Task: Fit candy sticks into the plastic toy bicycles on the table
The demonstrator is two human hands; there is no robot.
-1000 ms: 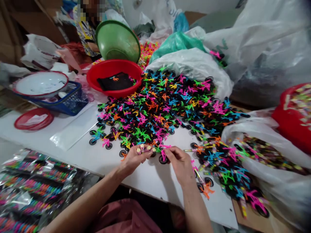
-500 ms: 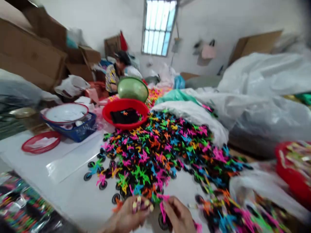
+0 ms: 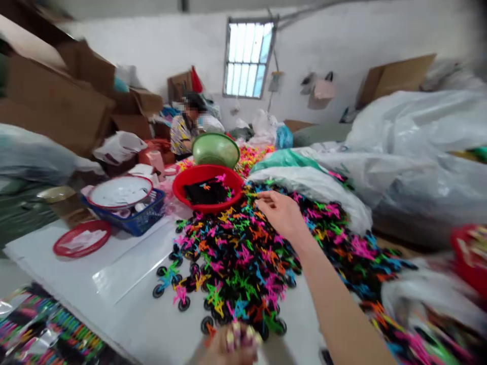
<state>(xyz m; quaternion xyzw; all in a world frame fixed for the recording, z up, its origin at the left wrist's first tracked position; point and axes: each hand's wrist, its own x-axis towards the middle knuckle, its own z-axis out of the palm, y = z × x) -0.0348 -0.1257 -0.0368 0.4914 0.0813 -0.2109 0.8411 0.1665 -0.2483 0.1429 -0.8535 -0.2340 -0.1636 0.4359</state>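
Observation:
My left hand, blurred at the bottom edge, is closed around several small pieces with pale yellow ends and maroon sides. Their kind I cannot make out. My right hand reaches out over a heap of small plastic toy bicycles in bright colours with black wheels. Its fingers are loosely bent and apart, pointing at the red basin, and nothing clearly shows in them. Inside the basin are a black mass and a pink toy bicycle near the far rim.
A green basin stands tilted behind the red one, near a seated person. Left lie a blue basket and a red tray. White sacks bulge on the right. Packed toys lie below the table's left edge.
My right hand has gone from beside my left hand, where it held a pink toy bicycle, forward toward the red basin. A pink one now shows there. My left hand keeps its pieces.

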